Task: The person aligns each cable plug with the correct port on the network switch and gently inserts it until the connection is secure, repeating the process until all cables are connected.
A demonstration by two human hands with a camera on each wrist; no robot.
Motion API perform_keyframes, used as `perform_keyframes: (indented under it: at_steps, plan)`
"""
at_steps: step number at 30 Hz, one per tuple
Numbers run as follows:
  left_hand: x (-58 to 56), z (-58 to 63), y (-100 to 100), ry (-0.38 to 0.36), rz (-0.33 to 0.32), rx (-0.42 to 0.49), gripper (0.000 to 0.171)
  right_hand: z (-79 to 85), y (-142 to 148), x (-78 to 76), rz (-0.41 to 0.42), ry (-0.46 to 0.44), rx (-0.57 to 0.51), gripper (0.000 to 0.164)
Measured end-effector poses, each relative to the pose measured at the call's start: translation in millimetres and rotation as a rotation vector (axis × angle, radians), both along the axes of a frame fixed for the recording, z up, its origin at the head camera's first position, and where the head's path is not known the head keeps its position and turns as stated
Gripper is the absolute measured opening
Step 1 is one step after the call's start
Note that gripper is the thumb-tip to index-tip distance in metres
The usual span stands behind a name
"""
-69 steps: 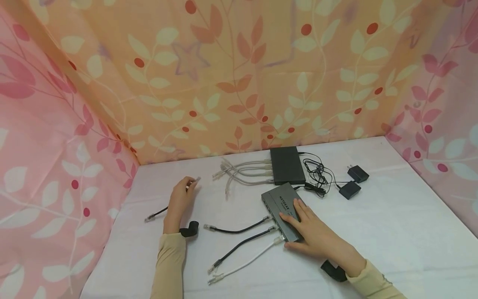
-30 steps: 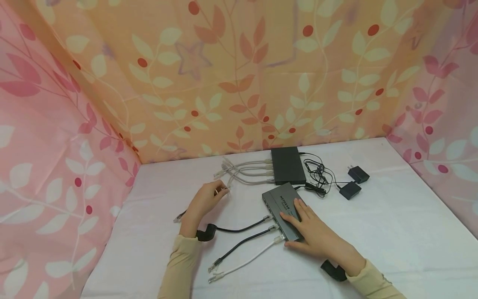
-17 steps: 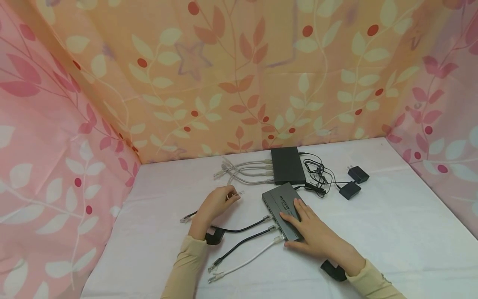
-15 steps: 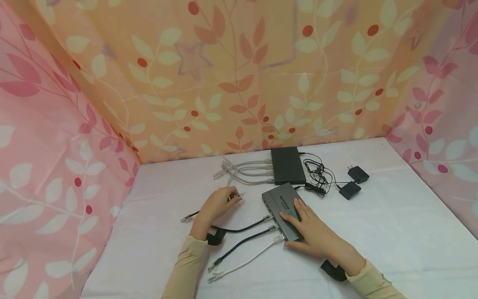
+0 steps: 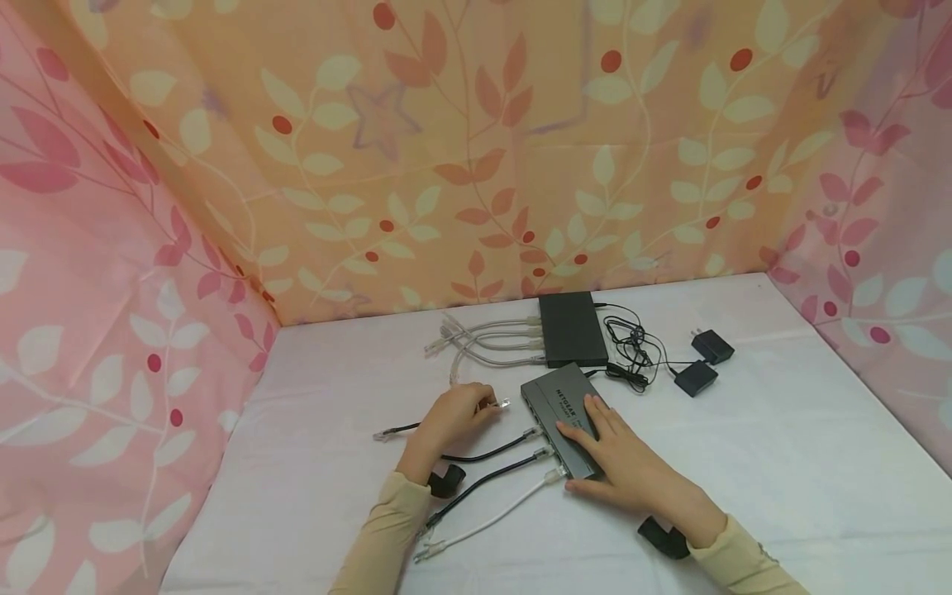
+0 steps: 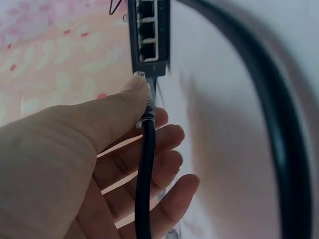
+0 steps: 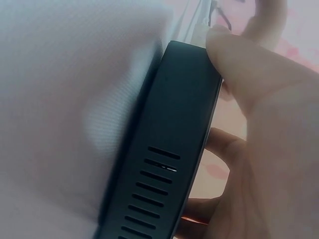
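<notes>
My left hand [image 5: 455,420] pinches a black Ethernet cable [image 6: 143,174] at its clear plug [image 5: 504,403] between thumb and fingers. In the left wrist view the plug points at the row of ports on the grey NETGEAR network switch [image 5: 552,398], a short gap away in the head view. The cable's other end [image 5: 385,434] trails behind the hand. My right hand [image 5: 632,467] rests on top of the switch, fingers spread, thumb along its near edge; the right wrist view shows the vented side [image 7: 164,149]. Two black cables [image 5: 491,479] and a white cable [image 5: 494,519] are plugged into the switch.
Behind the switch lies a black box [image 5: 573,329] with several grey cables [image 5: 498,343] plugged in on its left. Tangled black cords [image 5: 632,343] and two power adapters [image 5: 696,378] lie to the right. Patterned curtains [image 5: 446,149] surround the white-covered table [image 5: 781,430].
My left hand has carried the black cable from the left side of the table rightward, then slightly nearer to me, its plug now close to the switch. The right hand stays on the switch.
</notes>
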State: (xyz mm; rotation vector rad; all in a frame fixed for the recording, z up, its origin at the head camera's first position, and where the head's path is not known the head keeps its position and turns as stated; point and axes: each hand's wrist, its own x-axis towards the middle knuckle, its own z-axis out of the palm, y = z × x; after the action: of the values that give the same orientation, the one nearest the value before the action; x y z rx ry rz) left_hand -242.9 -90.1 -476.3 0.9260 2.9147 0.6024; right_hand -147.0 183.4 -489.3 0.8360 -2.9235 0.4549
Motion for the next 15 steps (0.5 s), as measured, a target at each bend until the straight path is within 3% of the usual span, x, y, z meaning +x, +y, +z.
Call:
perform_keyframes:
  at_steps: [15]
  plan:
    - [5.9, -12.2, 18, 0.034, -0.028, -0.022, 0.016, -2.6, 1, -0.9, -0.001, 0.011, 0.001, 0.077]
